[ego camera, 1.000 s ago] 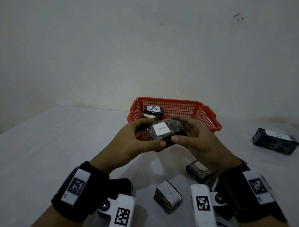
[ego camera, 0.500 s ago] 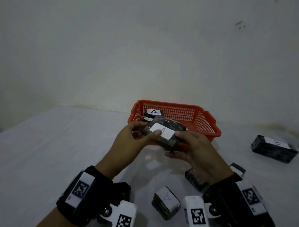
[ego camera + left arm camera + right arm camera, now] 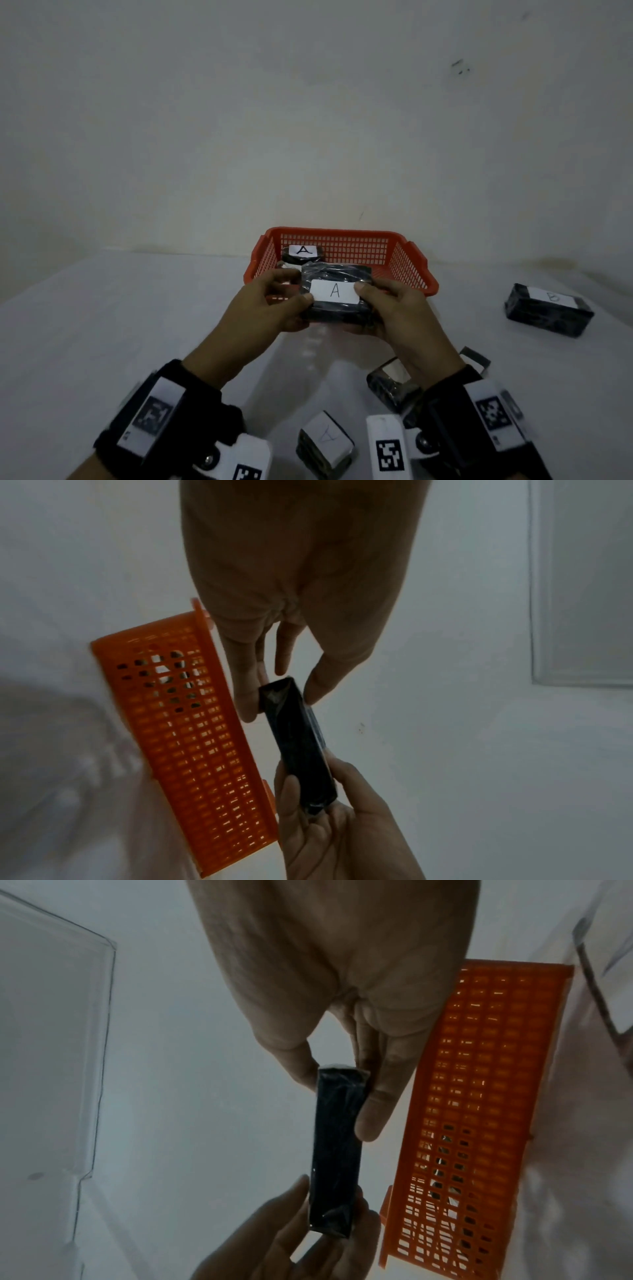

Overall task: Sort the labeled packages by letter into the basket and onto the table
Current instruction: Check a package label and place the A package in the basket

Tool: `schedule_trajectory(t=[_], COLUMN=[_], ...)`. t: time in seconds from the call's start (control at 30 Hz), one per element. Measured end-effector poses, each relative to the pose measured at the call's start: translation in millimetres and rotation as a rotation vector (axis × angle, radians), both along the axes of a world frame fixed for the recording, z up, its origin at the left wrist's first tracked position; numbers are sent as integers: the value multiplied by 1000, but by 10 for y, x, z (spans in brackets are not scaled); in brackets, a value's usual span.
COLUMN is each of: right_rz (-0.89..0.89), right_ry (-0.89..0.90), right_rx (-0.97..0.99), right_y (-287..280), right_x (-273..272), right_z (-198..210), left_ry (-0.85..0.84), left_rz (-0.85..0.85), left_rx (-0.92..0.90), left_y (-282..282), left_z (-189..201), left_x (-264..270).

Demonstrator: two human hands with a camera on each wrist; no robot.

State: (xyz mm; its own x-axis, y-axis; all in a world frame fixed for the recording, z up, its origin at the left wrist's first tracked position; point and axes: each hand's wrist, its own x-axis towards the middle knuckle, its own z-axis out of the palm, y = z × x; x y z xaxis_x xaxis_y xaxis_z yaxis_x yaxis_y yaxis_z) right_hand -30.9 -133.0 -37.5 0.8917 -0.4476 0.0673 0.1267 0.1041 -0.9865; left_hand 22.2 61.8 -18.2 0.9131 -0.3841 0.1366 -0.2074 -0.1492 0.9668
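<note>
Item in hand: black-wrapped package labelled A (image 3: 334,297), flat and oblong, held level above the table (image 3: 102,325) just in front of the orange mesh basket (image 3: 342,236). Its white label faces up toward the head camera, probably so the letter can be read before sorting.

Left hand (image 3: 263,311): thumb on the top face at the label's left edge, fingers curled underneath, clamped on the package's left end (the left wrist view shows the end pinched between thumb and fingers).

Right hand (image 3: 394,308): the mirror grip, with thumb on the label's right edge and fingers wrapped below the right end. Taking an end in each hand keeps the label flat and uncovered.

Basket contents: at least one package marked A (image 3: 303,253) at the near-left corner, with another dark item below it, too hidden to read. By this grouping the held package likely belongs in the basket; it has not crossed the rim.

On the table, right: package marked B (image 3: 549,310), well apart from the basket, presumably the table-side group.

On the table, near the wrists: small package with a faint A (image 3: 325,443) and another dark package (image 3: 392,383) whose label cannot be read, both apparently unsorted.

Worn gear: black wrist bands with printed markers (image 3: 152,413).
</note>
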Motion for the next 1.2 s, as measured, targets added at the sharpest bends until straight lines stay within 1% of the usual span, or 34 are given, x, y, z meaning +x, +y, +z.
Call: schedule_trajectory(t=[0.1, 0.2, 0.27, 0.37, 0.47, 0.57, 0.7, 0.77, 0.83, 0.9, 1.03, 1.1, 1.2], right_rz=[-69, -51, -40, -59, -57, -66, -84, -74, -55, -52, -58, -53, -74], right_ry=[47, 54, 68, 147, 244, 318, 420, 450, 463, 471, 532, 581, 593], right_rx=[-24, -43, -67, -64, -121, -191, -285, -288, -233, -202, -323, -341, -372], right_y=[-125, -270, -400, -608, -808, -982, -1256, -1434, -1385, -1289, -1271, -1291, -1323], right_x=[92, 196, 348, 638, 893, 1158, 1626, 1927, 2021, 2050, 2142, 2171, 2185], right_z=[138, 442, 659, 939, 1094, 1086, 902, 763, 744, 746, 681, 640, 579], left_ry=[-77, -114, -80, 24, 101, 171, 234, 284, 302, 274, 233, 199, 65], left_rz=[-45, -3, 7, -27, -19, -20, -39, -41, -46, -44, -37, -44, -77], left_rx=[96, 140, 148, 147, 176, 209, 277, 264, 296, 356, 427, 452, 600], left_y=[-168, -372, -530, -816, -1114, -1331, -1488, -1530, -1571, -1600, -1656, -1688, -1743], left_z=[300, 534, 629, 717, 777, 771, 688, 631, 559, 481, 389, 397, 392], left_x=[58, 329, 566, 922, 1270, 1593, 1944, 2125, 2289, 2406, 2534, 2526, 2477])
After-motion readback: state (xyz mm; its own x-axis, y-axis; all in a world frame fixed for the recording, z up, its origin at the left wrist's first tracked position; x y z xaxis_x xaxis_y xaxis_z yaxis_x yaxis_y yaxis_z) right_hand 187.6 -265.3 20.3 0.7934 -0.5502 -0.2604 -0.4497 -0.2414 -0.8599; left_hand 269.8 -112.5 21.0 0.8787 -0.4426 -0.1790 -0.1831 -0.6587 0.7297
